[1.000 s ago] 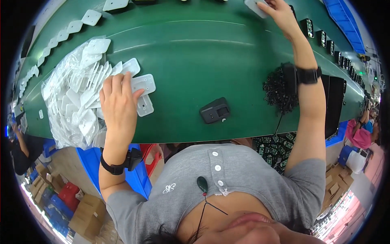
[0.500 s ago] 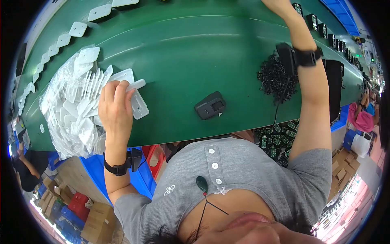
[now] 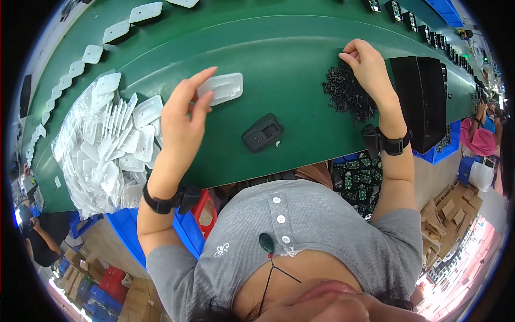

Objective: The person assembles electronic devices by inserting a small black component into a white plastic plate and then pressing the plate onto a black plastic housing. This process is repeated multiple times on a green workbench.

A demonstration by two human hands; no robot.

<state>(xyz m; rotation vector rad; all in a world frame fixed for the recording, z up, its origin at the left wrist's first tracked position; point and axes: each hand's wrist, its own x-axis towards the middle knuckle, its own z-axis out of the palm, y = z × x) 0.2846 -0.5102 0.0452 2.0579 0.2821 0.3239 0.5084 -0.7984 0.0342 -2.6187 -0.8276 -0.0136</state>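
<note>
My left hand [image 3: 185, 110] grips a white plastic cover [image 3: 228, 87] by its left end, between thumb and fingers, above the green table. To its left, more white covers of the same kind [image 3: 115, 137] lie in a heap on and in a clear plastic bag. My right hand [image 3: 367, 70] has its thumb and fingertips pinched together over the far side of a pile of small black parts [image 3: 343, 91]. Whatever is in that pinch is too small to make out. Between the hands, a black plastic housing [image 3: 263, 132] lies on the table beside a tiny white crescent-shaped piece [image 3: 278, 144].
A black box [image 3: 421, 102] stands right of my right hand. White covers [image 3: 92, 54] line the far left; black housings with circuit boards [image 3: 410, 21] line the far right. Green circuit boards [image 3: 360, 180] sit below the table's near edge, and a blue bin [image 3: 188, 231] is at lower left.
My left hand has moved right and away from the heap, carrying a white cover. My right hand has come back from the far edge to the pile of small black parts.
</note>
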